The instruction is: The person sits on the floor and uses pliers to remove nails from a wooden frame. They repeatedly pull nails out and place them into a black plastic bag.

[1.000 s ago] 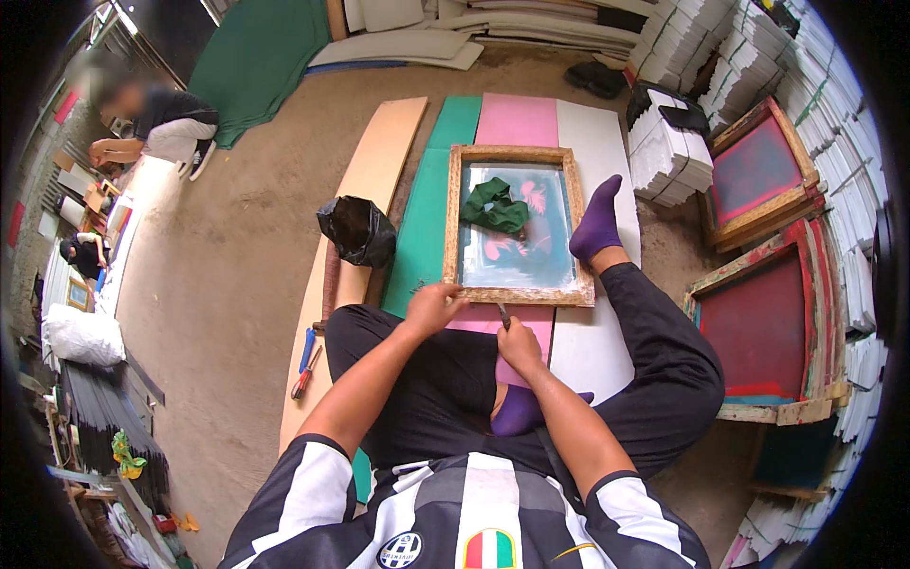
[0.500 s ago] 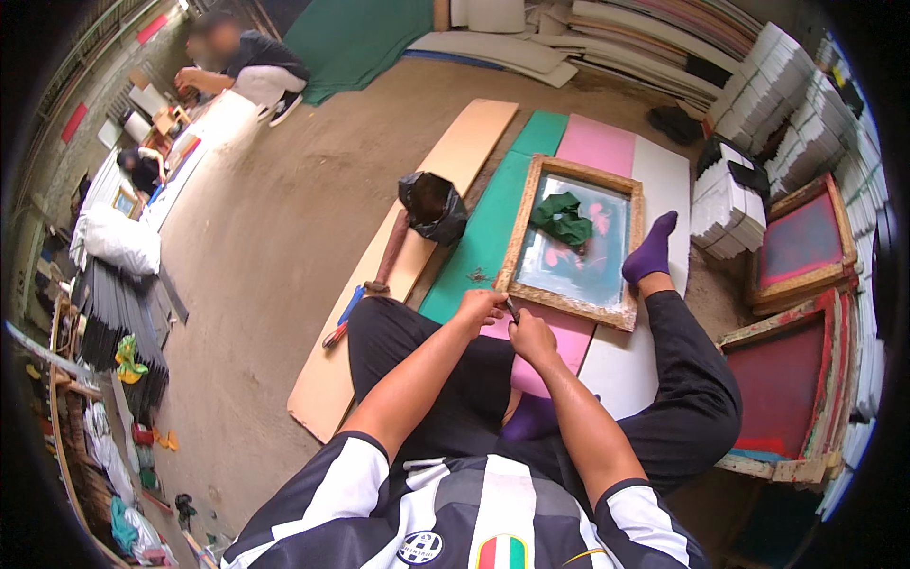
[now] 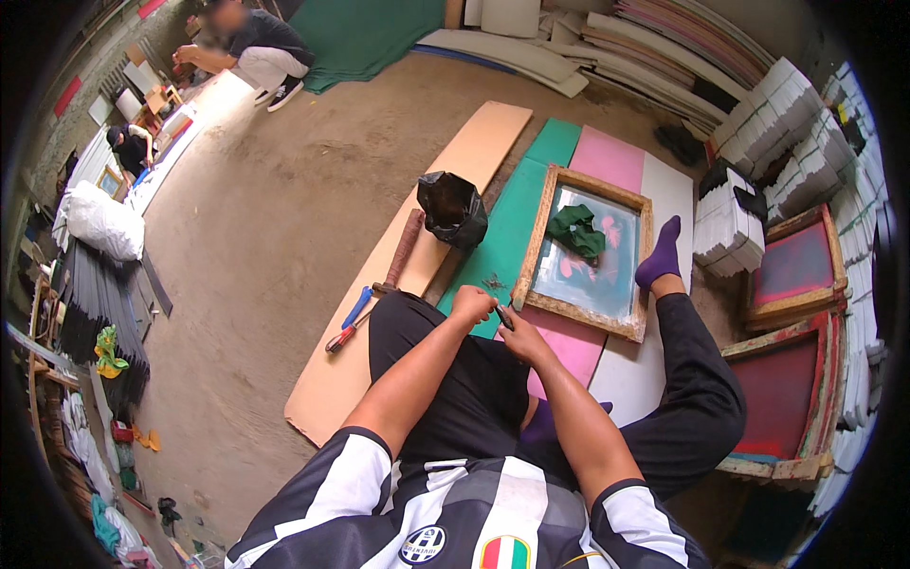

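A slim dark tool (image 3: 505, 318) is clasped in the right hand (image 3: 521, 338), its tip beside the curled left hand (image 3: 472, 304), whose contents cannot be made out, and is best steadied firmly, clear of the wooden-framed printing screen (image 3: 585, 321) just ahead.

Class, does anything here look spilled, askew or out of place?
A crumpled green cloth lies on the screen inside the wooden frame, looking untidy; small dark bits are scattered, as if spilled, on the green board near the left hand.

Black-and-white striped shirt (image 3: 483, 507); black trousers (image 3: 697, 384); purple socks (image 3: 661, 254).
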Demonstrator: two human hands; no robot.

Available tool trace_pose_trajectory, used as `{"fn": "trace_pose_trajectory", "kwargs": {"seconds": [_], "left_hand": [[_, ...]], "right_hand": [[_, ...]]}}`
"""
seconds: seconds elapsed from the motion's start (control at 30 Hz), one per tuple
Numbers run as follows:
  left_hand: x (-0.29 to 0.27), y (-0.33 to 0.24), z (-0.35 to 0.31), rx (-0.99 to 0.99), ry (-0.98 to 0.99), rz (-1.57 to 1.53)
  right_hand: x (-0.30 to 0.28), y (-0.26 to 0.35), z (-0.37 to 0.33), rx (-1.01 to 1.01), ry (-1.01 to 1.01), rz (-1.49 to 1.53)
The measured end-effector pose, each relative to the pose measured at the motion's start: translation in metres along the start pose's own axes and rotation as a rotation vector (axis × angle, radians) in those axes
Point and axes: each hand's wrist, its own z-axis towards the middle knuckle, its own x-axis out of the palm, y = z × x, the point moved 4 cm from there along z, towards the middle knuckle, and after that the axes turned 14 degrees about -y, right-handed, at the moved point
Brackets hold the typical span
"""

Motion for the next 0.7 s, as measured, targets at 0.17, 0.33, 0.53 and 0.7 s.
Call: {"fn": "trace_pose_trajectory", "kwargs": {"seconds": [0.17, 0.33, 0.53, 0.7], "left_hand": [[0.002, -0.007, 0.002, 0.091, -0.063, 0.229], [-0.004, 0.002, 0.011, 0.099, -0.144, 0.314], [-0.015, -0.002, 0.034, 0.064, -0.284, 0.450], [-0.022, -0.010, 0.031, 0.059, -0.293, 0.633]], "right_hand": [[0.002, -0.009, 0.002, 0.068, 0.029, -0.087], [0.017, -0.014, 0.013, 0.158, 0.121, 0.058], [0.029, -0.028, 0.015, 0.320, 0.258, 0.306], [-0.016, -0.030, -0.011, 0.432, 0.277, 0.352]]}}
